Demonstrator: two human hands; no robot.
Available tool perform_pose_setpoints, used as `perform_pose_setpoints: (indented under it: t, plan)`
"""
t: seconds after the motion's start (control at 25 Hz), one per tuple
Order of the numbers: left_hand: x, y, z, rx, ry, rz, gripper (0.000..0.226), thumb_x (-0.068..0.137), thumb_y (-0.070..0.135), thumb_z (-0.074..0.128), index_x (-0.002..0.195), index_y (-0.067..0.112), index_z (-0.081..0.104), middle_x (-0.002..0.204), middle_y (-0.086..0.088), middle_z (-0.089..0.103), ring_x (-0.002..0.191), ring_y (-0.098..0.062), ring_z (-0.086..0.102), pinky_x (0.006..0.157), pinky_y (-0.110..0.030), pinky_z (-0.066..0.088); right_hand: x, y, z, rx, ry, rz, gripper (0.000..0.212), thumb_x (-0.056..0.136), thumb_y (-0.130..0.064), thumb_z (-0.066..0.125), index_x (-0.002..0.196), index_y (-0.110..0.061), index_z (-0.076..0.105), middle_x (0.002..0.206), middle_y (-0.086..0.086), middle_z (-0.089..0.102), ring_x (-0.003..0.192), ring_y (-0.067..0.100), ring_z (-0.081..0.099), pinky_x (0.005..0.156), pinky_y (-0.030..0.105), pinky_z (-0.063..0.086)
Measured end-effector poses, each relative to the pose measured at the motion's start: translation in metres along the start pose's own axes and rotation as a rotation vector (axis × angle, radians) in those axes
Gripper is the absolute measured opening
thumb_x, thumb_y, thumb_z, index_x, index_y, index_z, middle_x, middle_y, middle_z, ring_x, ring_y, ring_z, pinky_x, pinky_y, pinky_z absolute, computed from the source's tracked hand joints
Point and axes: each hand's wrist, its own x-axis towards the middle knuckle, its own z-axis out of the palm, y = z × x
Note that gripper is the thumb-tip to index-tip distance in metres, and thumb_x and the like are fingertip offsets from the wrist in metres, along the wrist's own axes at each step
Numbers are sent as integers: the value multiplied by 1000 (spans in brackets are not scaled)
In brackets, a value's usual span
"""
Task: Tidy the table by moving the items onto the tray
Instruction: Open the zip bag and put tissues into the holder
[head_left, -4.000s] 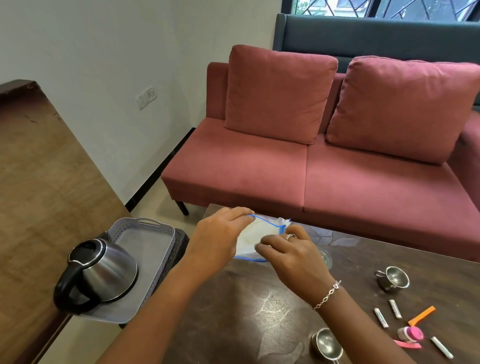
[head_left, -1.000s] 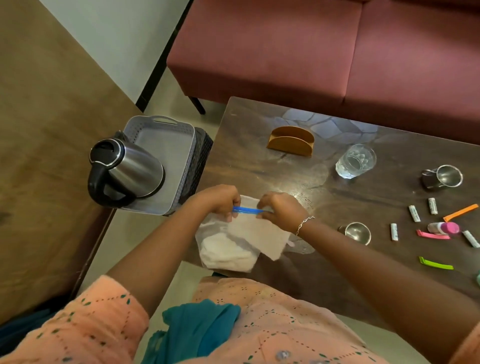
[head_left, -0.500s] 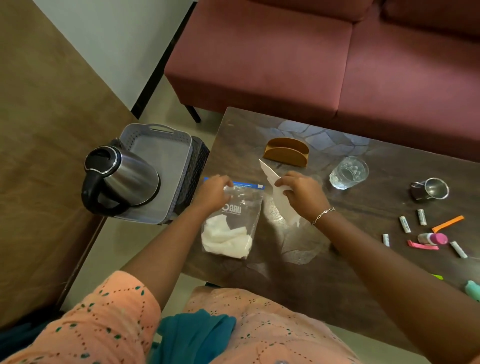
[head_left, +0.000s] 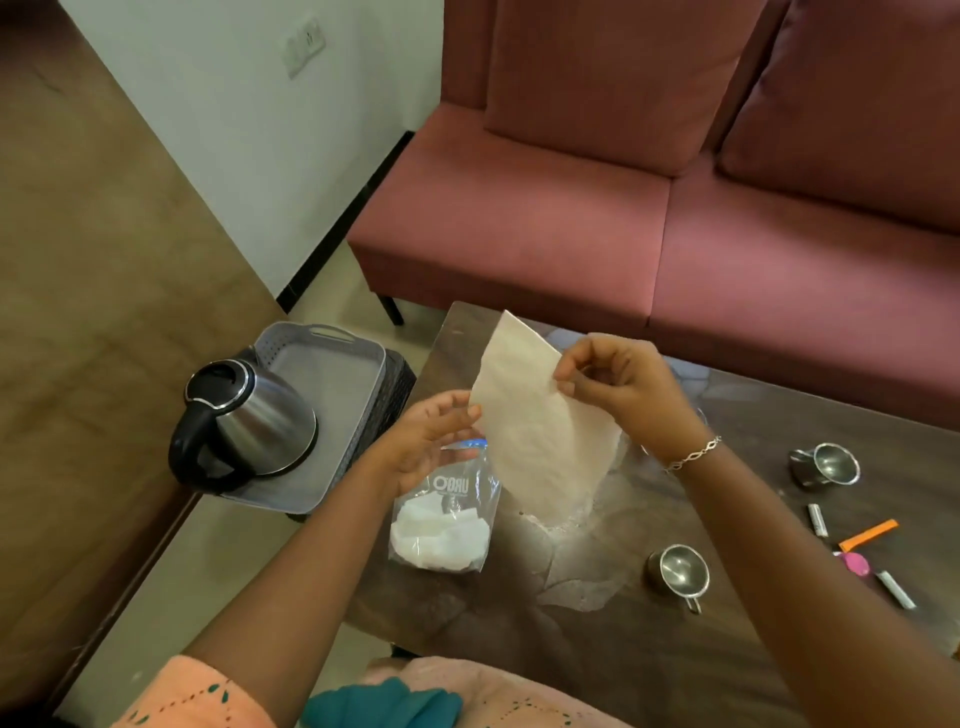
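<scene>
My right hand (head_left: 621, 387) pinches the upper edge of a white paper napkin (head_left: 535, 431) and holds it up above the dark table (head_left: 597, 644). My left hand (head_left: 423, 441) touches the napkin's left edge with its fingers spread, just over a clear zip bag (head_left: 441, 525) of white napkins lying near the table's left edge. The grey tray (head_left: 332, 374) sits on a black stand left of the table, with a steel kettle (head_left: 244, 426) standing in it.
Two small steel cups (head_left: 678, 571) (head_left: 826, 465) stand on the table's right half, beside several small sticks, an orange strip (head_left: 867, 535) and a pink item (head_left: 857, 564). A red sofa (head_left: 649, 218) lies behind the table, and a wooden surface (head_left: 88, 260) runs along the left.
My right hand has lifted the napkin out of the bag and raised it. My left hand has let go of the bag, which now lies flat, and moved up to the napkin.
</scene>
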Motion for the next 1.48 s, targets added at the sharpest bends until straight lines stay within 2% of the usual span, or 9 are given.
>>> perform_pose_setpoints:
  t: [0.08, 0.32, 0.44, 0.84, 0.92, 1.12, 1.2, 1.36, 1.48]
  plan:
    - [-3, 7, 8, -35, 77, 39, 3, 85, 13, 59, 88, 13, 60, 89, -6, 65, 86, -23, 61, 76, -35, 56, 1, 0, -11, 108, 44, 29, 32, 75, 14, 62, 72, -17, 56, 64, -12, 62, 61, 2, 54, 63, 15, 46]
    - [-16, 29, 26, -75, 299, 132, 16, 93, 8, 50, 78, 11, 55, 80, -6, 61, 73, -19, 58, 53, -29, 56, -5, 13, -42, 357, 24, 222, 29, 73, 16, 60, 78, -11, 52, 79, 8, 65, 69, 15, 61, 65, 25, 54]
    - [-20, 36, 33, -77, 314, 152, 16, 93, 6, 49, 78, 11, 54, 78, -7, 59, 70, -19, 56, 54, -31, 54, -8, 25, -46, 327, -56, 254, 29, 72, 19, 59, 79, -9, 56, 86, 10, 63, 74, 14, 63, 71, 23, 55]
    - [-38, 97, 61, 503, 216, 374, 16, 87, 4, 59, 73, 13, 59, 66, -1, 60, 46, 3, 55, 45, -11, 42, -14, 65, -26, 426, -96, 427, 23, 82, -4, 59, 104, -10, 60, 113, 9, 62, 103, 15, 57, 90, 25, 46]
    - [-45, 115, 70, 563, 190, 421, 14, 86, 6, 60, 75, 15, 59, 68, 0, 60, 48, 3, 56, 45, -10, 42, -17, 75, -19, 566, -109, 494, 33, 78, -22, 64, 108, -10, 59, 120, 9, 59, 113, 20, 52, 101, 33, 38]
    - [-61, 146, 89, 522, 149, 505, 11, 85, 9, 61, 76, 15, 60, 66, 4, 63, 51, 0, 56, 46, -11, 42, -14, 83, -8, 861, -114, 496, 93, 45, -48, 84, 122, -8, 51, 126, 9, 57, 120, 22, 51, 102, 35, 39]
    - [-65, 151, 92, 475, 140, 508, 11, 84, 10, 62, 75, 16, 61, 62, 7, 64, 53, -2, 56, 48, -12, 43, -9, 76, -3, 928, -126, 432, 99, 45, -51, 85, 125, -5, 48, 126, 10, 57, 118, 24, 53, 100, 35, 44]
    - [-68, 151, 87, 453, 180, 490, 11, 84, 12, 62, 75, 17, 61, 58, 9, 65, 52, -3, 57, 47, -15, 44, -5, 56, 5, 966, -188, 331, 70, 58, -41, 82, 112, -4, 56, 100, 7, 70, 89, 21, 67, 71, 31, 55]
    - [-67, 145, 76, 430, 258, 482, 11, 85, 8, 62, 75, 14, 62, 55, 7, 65, 47, -4, 56, 43, -14, 43, -10, 46, -1, 892, -98, 335, 21, 74, -17, 72, 87, -6, 58, 81, 5, 68, 68, 13, 67, 55, 27, 55]
